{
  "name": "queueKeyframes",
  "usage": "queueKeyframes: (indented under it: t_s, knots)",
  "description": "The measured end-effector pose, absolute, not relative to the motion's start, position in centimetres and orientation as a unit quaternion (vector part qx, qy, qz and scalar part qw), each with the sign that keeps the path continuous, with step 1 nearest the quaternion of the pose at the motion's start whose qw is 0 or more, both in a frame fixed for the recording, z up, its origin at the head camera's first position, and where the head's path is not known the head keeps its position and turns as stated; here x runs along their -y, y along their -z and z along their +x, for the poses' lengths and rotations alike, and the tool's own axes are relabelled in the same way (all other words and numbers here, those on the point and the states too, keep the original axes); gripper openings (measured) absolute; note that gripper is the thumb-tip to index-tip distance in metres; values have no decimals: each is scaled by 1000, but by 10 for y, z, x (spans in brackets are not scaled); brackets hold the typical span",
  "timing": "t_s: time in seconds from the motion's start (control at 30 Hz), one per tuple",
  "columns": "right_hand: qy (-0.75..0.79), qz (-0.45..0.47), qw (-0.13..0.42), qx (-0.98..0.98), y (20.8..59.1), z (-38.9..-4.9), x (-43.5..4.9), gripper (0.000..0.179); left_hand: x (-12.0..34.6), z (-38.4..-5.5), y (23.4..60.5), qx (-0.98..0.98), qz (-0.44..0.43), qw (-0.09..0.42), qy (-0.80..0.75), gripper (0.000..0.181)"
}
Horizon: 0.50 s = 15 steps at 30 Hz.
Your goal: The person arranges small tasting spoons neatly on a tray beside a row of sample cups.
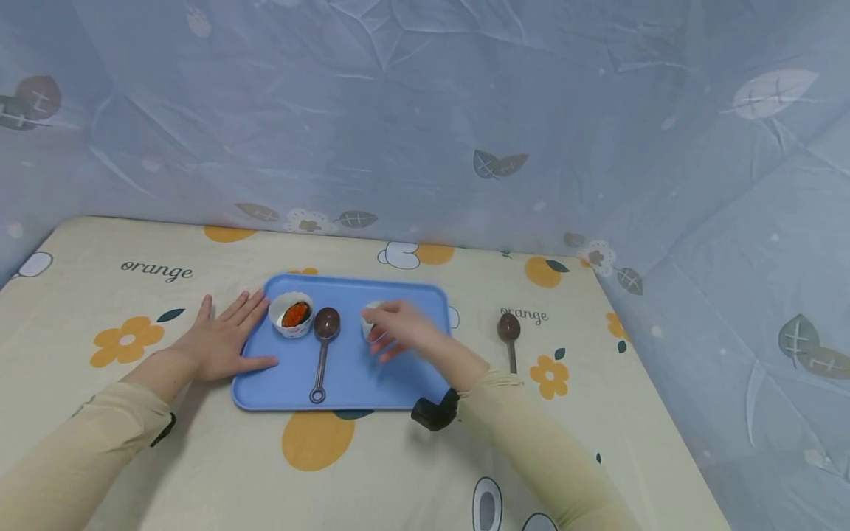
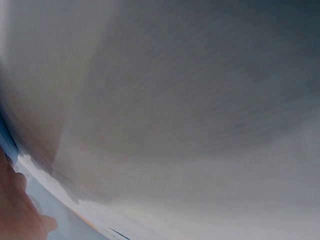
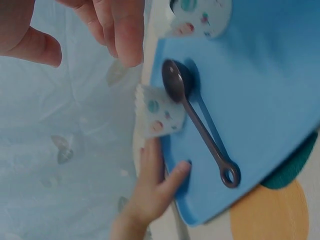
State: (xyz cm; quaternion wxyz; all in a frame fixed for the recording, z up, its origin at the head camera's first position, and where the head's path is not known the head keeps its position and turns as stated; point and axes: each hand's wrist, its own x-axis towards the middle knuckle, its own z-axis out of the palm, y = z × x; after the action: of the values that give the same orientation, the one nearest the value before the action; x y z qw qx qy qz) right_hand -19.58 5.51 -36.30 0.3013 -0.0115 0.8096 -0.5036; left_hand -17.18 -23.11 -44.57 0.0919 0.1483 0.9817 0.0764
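Observation:
A blue tray (image 1: 345,383) lies on the table. My left hand (image 1: 222,343) rests on its left edge, fingers spread. Beside that hand, a small white patterned cup (image 1: 286,332) holds a piece of sushi (image 1: 296,315) with orange roe on top. A brown ladle-like spoon (image 1: 326,324) lies to the right of this cup. My right hand (image 1: 405,328) hovers over the tray's right half by a second white cup (image 1: 367,325), partly hiding it; its contents are unclear. The right wrist view shows the right thumb and fingers (image 3: 129,40) apart, with nothing between them.
A second brown spoon (image 1: 509,328) lies on the patterned tablecloth (image 1: 478,442) right of the tray, its handle partly hidden by the right sleeve. A black device (image 1: 434,413) sits at the right wrist. Blue-grey fabric (image 1: 425,133) hangs behind the table.

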Motion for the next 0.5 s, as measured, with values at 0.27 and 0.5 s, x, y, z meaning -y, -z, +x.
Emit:
queueKeyframes:
  t_s: [0.27, 0.5]
  knots:
    - [492, 4, 290, -821, 349, -204, -79, 43, 232, -172, 446, -982, 147, 92, -73, 109]
    - [491, 14, 270, -828, 349, -210, -108, 47, 231, -171, 445, -982, 146, 93, -72, 110]
